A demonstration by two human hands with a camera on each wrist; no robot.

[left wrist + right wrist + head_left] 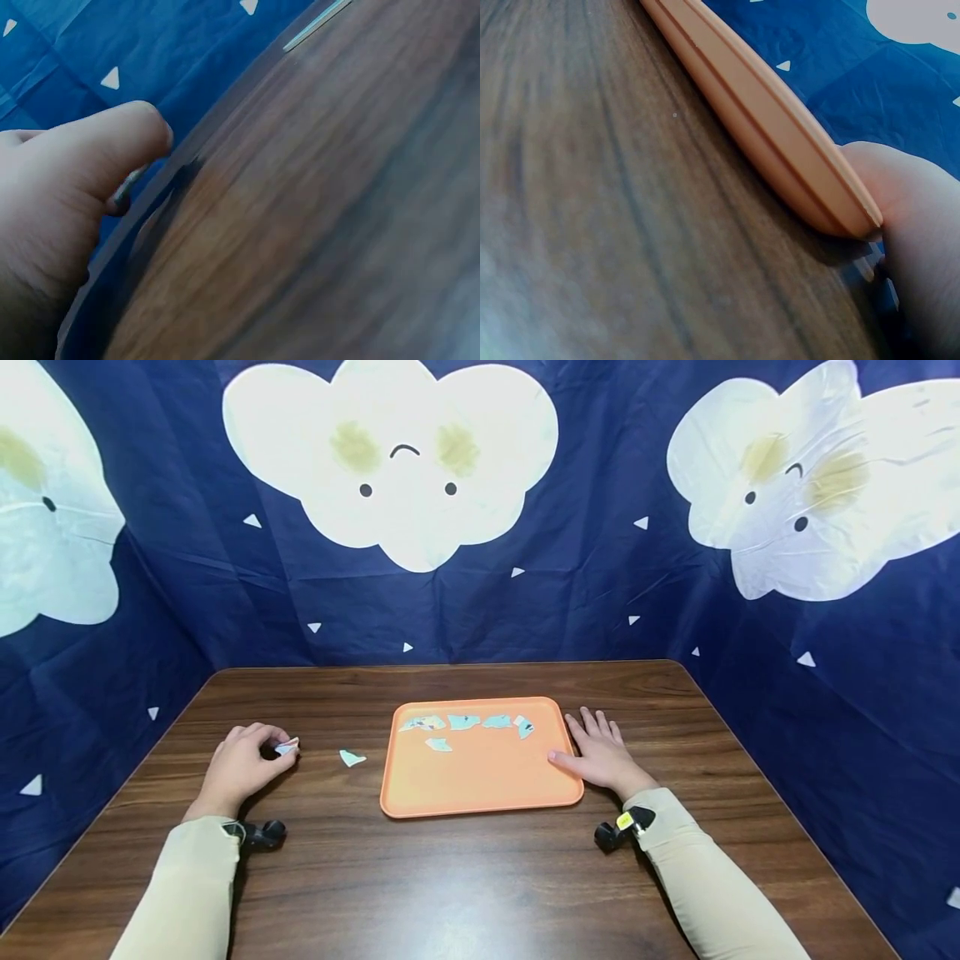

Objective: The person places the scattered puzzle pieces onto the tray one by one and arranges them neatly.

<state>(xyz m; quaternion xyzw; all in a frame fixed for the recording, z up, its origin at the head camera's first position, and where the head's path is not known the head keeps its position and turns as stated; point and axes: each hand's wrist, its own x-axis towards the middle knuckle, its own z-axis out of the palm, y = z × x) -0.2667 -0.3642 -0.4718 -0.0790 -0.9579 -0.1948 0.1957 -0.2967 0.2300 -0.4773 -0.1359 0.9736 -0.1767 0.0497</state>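
My left hand (243, 764) is at the left of the table and pinches a small light-blue paper piece (287, 747) between thumb and fingers. In the left wrist view the thumb (127, 139) hides most of that piece. Another torn-looking light-blue piece (352, 758) lies on the wood between this hand and the orange tray (480, 785). My right hand (603, 756) lies flat beside the tray's right edge, fingers spread on the table and thumb over the rim. Several pieces form a row along the tray's far side, and a single piece (438, 744) sits just below them.
The brown wooden table (450, 877) reaches back to a dark blue cloth (457, 618) printed with white clouds and small triangles. This cloth also hangs at the left and right sides. A black wrist camera (264, 835) is strapped at the left cuff, another (611, 835) at the right.
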